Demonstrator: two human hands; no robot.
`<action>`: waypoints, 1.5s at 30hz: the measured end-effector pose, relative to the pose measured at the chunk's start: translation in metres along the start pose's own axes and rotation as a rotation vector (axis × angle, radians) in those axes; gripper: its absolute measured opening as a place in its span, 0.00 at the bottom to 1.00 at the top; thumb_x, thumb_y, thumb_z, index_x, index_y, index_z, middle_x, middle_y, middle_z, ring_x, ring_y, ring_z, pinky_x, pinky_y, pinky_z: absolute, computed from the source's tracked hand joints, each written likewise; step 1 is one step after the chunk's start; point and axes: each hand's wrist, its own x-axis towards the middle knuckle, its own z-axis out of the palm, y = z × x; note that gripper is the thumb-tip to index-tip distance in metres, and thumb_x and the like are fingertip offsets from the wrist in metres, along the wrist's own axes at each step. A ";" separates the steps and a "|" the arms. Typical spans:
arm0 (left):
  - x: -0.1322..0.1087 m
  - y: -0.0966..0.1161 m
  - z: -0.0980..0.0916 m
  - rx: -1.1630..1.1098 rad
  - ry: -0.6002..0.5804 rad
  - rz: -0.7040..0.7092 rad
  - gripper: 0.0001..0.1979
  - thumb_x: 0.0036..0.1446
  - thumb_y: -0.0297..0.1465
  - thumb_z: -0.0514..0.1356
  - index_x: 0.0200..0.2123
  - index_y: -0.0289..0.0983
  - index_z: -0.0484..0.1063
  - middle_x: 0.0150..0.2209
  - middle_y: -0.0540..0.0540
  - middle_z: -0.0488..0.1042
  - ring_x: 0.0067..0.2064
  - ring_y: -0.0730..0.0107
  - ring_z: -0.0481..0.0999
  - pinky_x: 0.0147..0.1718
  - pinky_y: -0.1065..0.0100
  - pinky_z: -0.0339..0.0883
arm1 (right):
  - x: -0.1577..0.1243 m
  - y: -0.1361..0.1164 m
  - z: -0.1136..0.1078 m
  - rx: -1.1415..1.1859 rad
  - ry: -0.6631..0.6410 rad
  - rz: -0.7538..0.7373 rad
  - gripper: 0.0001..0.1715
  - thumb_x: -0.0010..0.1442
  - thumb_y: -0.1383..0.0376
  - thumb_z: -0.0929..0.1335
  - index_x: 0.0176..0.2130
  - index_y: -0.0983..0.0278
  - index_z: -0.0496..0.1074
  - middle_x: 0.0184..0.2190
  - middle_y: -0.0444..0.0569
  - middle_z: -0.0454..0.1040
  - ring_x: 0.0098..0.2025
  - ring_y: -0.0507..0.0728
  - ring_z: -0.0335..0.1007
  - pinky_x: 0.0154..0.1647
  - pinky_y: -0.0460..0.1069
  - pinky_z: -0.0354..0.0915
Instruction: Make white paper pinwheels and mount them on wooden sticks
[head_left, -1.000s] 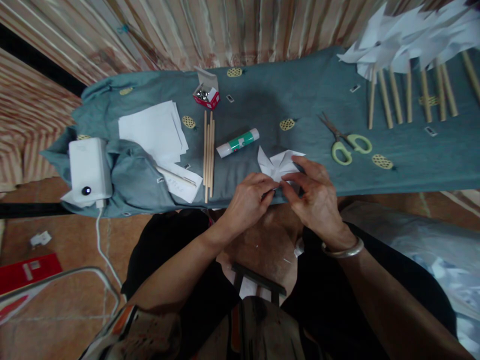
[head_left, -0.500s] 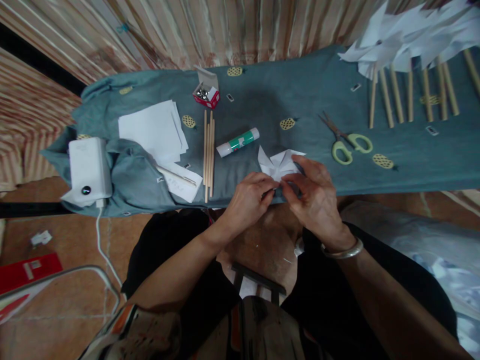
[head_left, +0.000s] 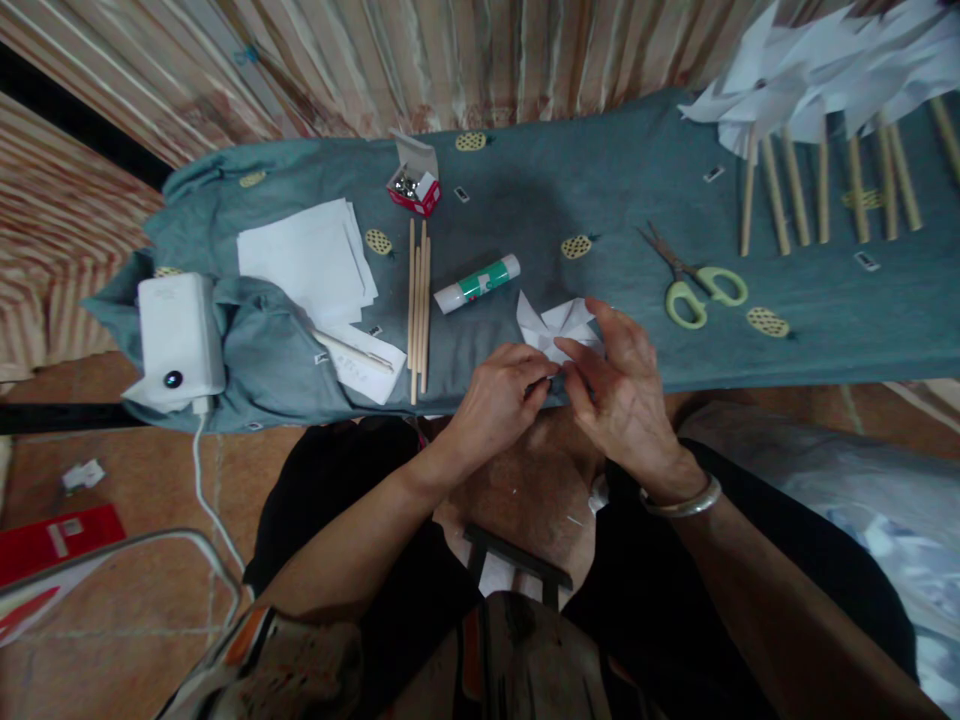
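A white paper pinwheel (head_left: 553, 322) with folded blades lies at the table's near edge, between my hands. My left hand (head_left: 504, 392) is closed, thumb and fingertips pinching its near edge. My right hand (head_left: 624, 392) bends over its right side, with thumb and fingers at the near edge and the index finger reaching towards the right blade. Fingers cover part of the paper. Just beyond the pinwheel lies a green and white glue stick (head_left: 478, 284). Scissors (head_left: 694, 283) with light green handles rest partly spread to the right.
Several wooden sticks (head_left: 418, 310) lie left of the glue stick. Farther left are white paper sheets (head_left: 304, 260), a pen (head_left: 360, 352) and a white power bank (head_left: 180, 335) with a cable. A red box (head_left: 415, 190) holds small metal pieces. Finished pinwheels (head_left: 810, 85) lie at the far right.
My right index finger has shifted slightly, and its middle finger has moved inward over the pinwheel's centre. My left hand keeps its pinch. Other things stay in place.
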 end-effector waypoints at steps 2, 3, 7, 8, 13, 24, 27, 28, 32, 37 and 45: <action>0.000 -0.001 0.001 0.005 0.003 0.003 0.10 0.58 0.21 0.57 0.40 0.34 0.77 0.39 0.43 0.78 0.43 0.65 0.76 0.46 0.63 0.71 | 0.000 0.001 0.001 -0.003 -0.005 -0.004 0.26 0.65 0.66 0.61 0.60 0.47 0.64 0.68 0.44 0.54 0.67 0.69 0.52 0.61 0.67 0.61; 0.000 -0.001 0.001 0.007 0.004 0.003 0.10 0.58 0.21 0.57 0.40 0.34 0.77 0.39 0.43 0.78 0.43 0.65 0.76 0.45 0.63 0.71 | 0.000 0.001 0.001 -0.005 -0.008 -0.006 0.25 0.65 0.66 0.61 0.59 0.47 0.64 0.68 0.44 0.53 0.67 0.69 0.52 0.61 0.67 0.61; 0.000 -0.001 0.001 0.005 0.002 -0.008 0.10 0.59 0.22 0.57 0.40 0.36 0.77 0.39 0.44 0.78 0.43 0.66 0.76 0.46 0.63 0.71 | -0.001 0.001 0.002 -0.007 0.003 -0.010 0.23 0.65 0.66 0.61 0.57 0.50 0.66 0.68 0.45 0.54 0.68 0.68 0.52 0.62 0.67 0.60; 0.000 -0.001 0.001 0.004 0.002 -0.008 0.10 0.59 0.22 0.57 0.40 0.36 0.77 0.39 0.44 0.78 0.43 0.66 0.76 0.46 0.63 0.71 | -0.001 0.001 0.002 -0.005 0.007 -0.009 0.22 0.65 0.67 0.60 0.57 0.51 0.67 0.68 0.46 0.54 0.68 0.68 0.52 0.62 0.67 0.60; -0.001 0.000 0.001 0.006 0.008 0.003 0.10 0.59 0.22 0.58 0.40 0.35 0.77 0.39 0.44 0.78 0.43 0.65 0.76 0.46 0.63 0.71 | 0.000 -0.002 0.003 -0.035 0.009 -0.039 0.20 0.64 0.69 0.60 0.53 0.58 0.69 0.67 0.52 0.56 0.67 0.67 0.52 0.61 0.66 0.60; -0.002 0.002 -0.014 -0.036 0.020 -0.008 0.11 0.61 0.24 0.57 0.43 0.36 0.77 0.40 0.43 0.79 0.44 0.65 0.76 0.47 0.62 0.70 | -0.010 -0.006 0.008 -0.036 -0.053 -0.059 0.29 0.63 0.72 0.59 0.62 0.58 0.60 0.69 0.55 0.53 0.72 0.67 0.40 0.61 0.68 0.55; 0.000 0.001 -0.020 -0.026 0.046 -0.051 0.10 0.62 0.27 0.56 0.43 0.37 0.77 0.39 0.44 0.79 0.43 0.65 0.76 0.47 0.62 0.69 | -0.010 -0.004 0.007 -0.034 -0.069 -0.076 0.30 0.62 0.72 0.60 0.62 0.58 0.60 0.70 0.55 0.51 0.73 0.67 0.37 0.63 0.68 0.53; 0.001 -0.001 -0.022 -0.019 0.059 -0.062 0.10 0.62 0.27 0.56 0.43 0.37 0.77 0.39 0.44 0.79 0.43 0.64 0.76 0.46 0.61 0.69 | -0.009 -0.004 0.007 -0.032 -0.072 -0.078 0.30 0.62 0.72 0.60 0.61 0.58 0.61 0.70 0.55 0.50 0.73 0.67 0.36 0.63 0.68 0.52; 0.002 -0.008 -0.026 0.030 0.092 -0.095 0.10 0.60 0.26 0.57 0.41 0.36 0.78 0.38 0.42 0.79 0.43 0.64 0.76 0.46 0.61 0.70 | -0.005 -0.006 0.004 -0.050 -0.066 -0.089 0.26 0.61 0.72 0.60 0.58 0.61 0.65 0.69 0.58 0.53 0.73 0.68 0.37 0.60 0.69 0.55; 0.001 -0.014 -0.029 0.030 0.118 -0.170 0.10 0.57 0.26 0.59 0.43 0.35 0.77 0.40 0.42 0.79 0.44 0.62 0.77 0.48 0.59 0.70 | 0.001 -0.005 0.004 -0.089 -0.018 -0.119 0.20 0.62 0.72 0.60 0.51 0.64 0.71 0.65 0.61 0.60 0.71 0.70 0.42 0.59 0.69 0.56; 0.002 -0.009 -0.027 -0.546 0.225 -0.479 0.27 0.52 0.29 0.65 0.56 0.35 0.67 0.40 0.43 0.80 0.42 0.64 0.79 0.46 0.62 0.70 | 0.007 -0.001 0.009 -0.050 0.044 -0.121 0.18 0.64 0.70 0.59 0.44 0.66 0.76 0.61 0.62 0.66 0.69 0.70 0.48 0.58 0.69 0.60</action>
